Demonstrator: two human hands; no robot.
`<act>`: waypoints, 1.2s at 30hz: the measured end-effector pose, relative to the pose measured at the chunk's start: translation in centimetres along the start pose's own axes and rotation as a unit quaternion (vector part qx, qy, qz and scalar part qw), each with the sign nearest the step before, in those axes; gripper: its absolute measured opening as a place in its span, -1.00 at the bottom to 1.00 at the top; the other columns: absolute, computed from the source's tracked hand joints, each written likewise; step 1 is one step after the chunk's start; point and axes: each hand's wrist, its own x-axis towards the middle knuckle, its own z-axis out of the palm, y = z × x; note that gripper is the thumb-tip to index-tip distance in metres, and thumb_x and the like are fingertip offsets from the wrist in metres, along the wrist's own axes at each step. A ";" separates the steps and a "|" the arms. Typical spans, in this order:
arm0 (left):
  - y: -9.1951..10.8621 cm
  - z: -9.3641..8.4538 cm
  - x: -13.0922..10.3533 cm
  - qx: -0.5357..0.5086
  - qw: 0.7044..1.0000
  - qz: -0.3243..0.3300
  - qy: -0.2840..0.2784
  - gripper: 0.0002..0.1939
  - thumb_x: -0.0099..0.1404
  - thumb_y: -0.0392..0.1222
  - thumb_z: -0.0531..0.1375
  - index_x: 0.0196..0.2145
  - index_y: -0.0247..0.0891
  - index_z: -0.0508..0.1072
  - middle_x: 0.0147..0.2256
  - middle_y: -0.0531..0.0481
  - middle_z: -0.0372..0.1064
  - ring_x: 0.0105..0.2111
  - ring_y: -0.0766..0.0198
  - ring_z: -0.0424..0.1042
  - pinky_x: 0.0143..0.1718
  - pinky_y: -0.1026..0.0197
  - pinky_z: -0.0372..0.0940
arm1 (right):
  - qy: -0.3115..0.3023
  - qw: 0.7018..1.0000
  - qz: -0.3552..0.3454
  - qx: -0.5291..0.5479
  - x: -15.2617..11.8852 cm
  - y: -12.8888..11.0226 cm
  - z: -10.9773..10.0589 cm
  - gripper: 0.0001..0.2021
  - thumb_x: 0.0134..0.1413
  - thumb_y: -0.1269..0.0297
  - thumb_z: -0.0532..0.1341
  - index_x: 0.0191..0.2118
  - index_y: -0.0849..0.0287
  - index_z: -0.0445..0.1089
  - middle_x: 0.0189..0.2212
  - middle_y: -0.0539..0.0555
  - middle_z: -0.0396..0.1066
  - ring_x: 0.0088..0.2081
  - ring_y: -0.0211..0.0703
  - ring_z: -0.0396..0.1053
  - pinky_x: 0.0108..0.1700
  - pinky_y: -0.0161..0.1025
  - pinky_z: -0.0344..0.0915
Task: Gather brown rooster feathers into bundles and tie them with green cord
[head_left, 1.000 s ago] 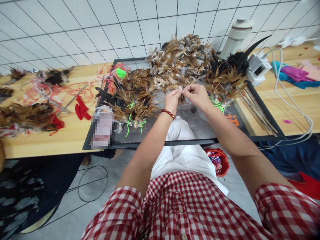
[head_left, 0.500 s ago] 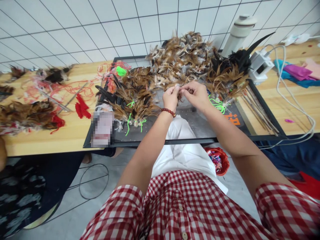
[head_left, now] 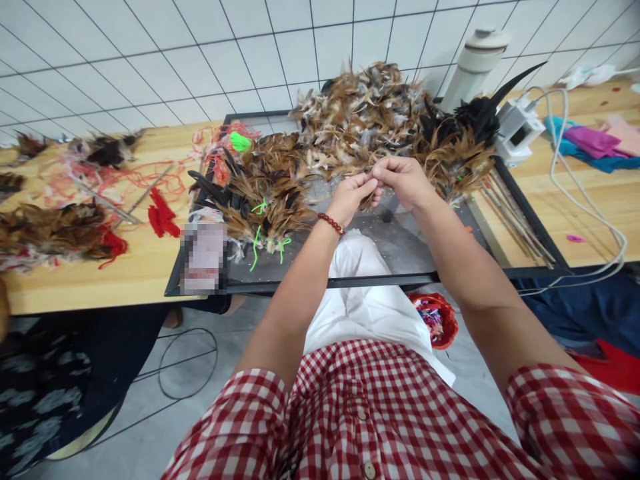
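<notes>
My left hand (head_left: 351,199), with a red bead bracelet at its wrist, is closed in a pinch around some small brown feathers (head_left: 369,201); most of them are hidden by the fingers. My right hand (head_left: 406,183) meets it, thumb and forefinger pinched together at the left fingertips. What the right hand grips is too small to make out. Behind both hands rises a big heap of loose brown feathers (head_left: 360,120). Tied brown feather bunches (head_left: 270,193) with bright green string lie left of the hands, and another brown feather bunch (head_left: 457,160) lies to the right.
A black-framed board (head_left: 320,283) spans the table. On it are thin sticks (head_left: 520,213); a pale bottle (head_left: 473,70) and a white charger (head_left: 519,130) with cables stand behind. Red string (head_left: 163,213) lies left. A red basket (head_left: 453,323) sits below. Another person's dark clothing shows lower left.
Both hands have shifted slightly right and closed together at the fingertips. The left hand has turned, with its fingers now pointing more to the right.
</notes>
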 end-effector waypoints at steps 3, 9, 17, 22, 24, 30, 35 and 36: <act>-0.1 0.0 0.3 0.019 0.999 0.014 0.039 -0.70 0.41 -0.25 0.35 -0.48 -0.29 0.45 -0.59 0.15 0.39 -0.60 0.51 0.34 -0.47 0.40 0.25 | 0.047 0.996 -0.018 -0.071 0.3 0.4 0.1 -0.51 0.03 -0.24 0.49 -0.45 0.10 0.46 -0.53 -0.01 0.43 -0.45 -0.22 0.37 -0.36 -0.22 0.42; 0.2 -1.3 1.3 -0.063 0.976 0.037 0.203 -0.77 0.41 -0.22 0.35 -0.41 -0.26 0.51 -0.56 0.16 0.37 -0.57 0.49 0.36 -0.41 0.37 0.30 | 0.120 0.876 0.070 -0.463 0.3 -0.1 -1.7 -0.86 0.13 0.20 0.41 -0.32 0.17 0.62 -0.33 0.16 0.61 -0.16 0.06 0.55 -0.01 -0.05 0.45; 0.2 -2.6 2.0 -0.162 0.941 0.038 0.293 -0.75 0.40 -0.07 0.39 -0.34 -0.24 0.49 -0.58 0.19 0.32 -0.58 0.50 0.36 -0.45 0.41 0.29 | -0.166 0.862 0.140 -0.458 -0.1 -0.9 -0.8 -0.88 0.07 0.34 0.30 -0.36 0.19 0.63 -0.43 0.05 0.60 -0.31 -0.10 0.49 -0.21 -0.23 0.34; -0.3 -3.2 2.6 -0.130 0.941 0.044 0.309 -0.72 0.46 -0.02 0.32 -0.35 -0.21 0.47 -0.57 0.18 0.34 -0.58 0.51 0.35 -0.44 0.41 0.31 | 0.076 0.868 0.021 -0.490 0.6 1.7 -2.5 -0.83 0.10 0.35 0.28 -0.25 0.19 0.64 -0.28 0.20 0.60 -0.22 0.04 0.50 -0.07 -0.04 0.40; -0.5 -3.2 2.7 -0.112 0.944 0.043 0.307 -0.74 0.45 -0.06 0.33 -0.36 -0.21 0.47 -0.56 0.18 0.35 -0.57 0.50 0.36 -0.43 0.40 0.31 | 0.103 0.841 0.004 -0.532 0.7 2.9 -2.8 -0.79 0.10 0.33 0.29 -0.16 0.17 0.65 -0.18 0.24 0.61 -0.13 0.12 0.50 -0.01 0.03 0.40; -0.4 -2.5 2.3 -0.086 0.948 0.035 0.304 -0.77 0.49 -0.16 0.27 -0.36 -0.22 0.46 -0.57 0.18 0.32 -0.57 0.53 0.33 -0.44 0.44 0.27 | 0.080 0.831 -0.013 -0.551 0.6 3.9 -2.3 -0.81 0.18 0.34 0.21 -0.20 0.13 0.60 -0.12 0.27 0.62 -0.05 0.19 0.48 0.02 0.04 0.39; -0.4 -1.7 2.0 -0.026 0.961 0.069 0.266 -0.79 0.42 -0.22 0.33 -0.40 -0.24 0.48 -0.50 0.15 0.42 -0.54 0.52 0.36 -0.43 0.42 0.26 | 0.077 0.858 -0.065 -0.503 0.3 2.0 -1.5 -0.76 0.24 0.31 0.15 -0.12 0.12 0.57 -0.14 0.21 0.63 -0.03 0.17 0.50 0.04 0.02 0.35; -0.4 -1.5 1.9 -0.005 0.966 0.075 0.247 -0.79 0.40 -0.23 0.34 -0.41 -0.25 0.49 -0.48 0.14 0.46 -0.54 0.51 0.37 -0.46 0.42 0.24 | 0.064 0.856 -0.074 -0.508 0.1 1.7 -1.3 -0.77 0.25 0.30 0.15 -0.14 0.12 0.57 -0.12 0.22 0.63 0.00 0.19 0.50 0.07 0.03 0.33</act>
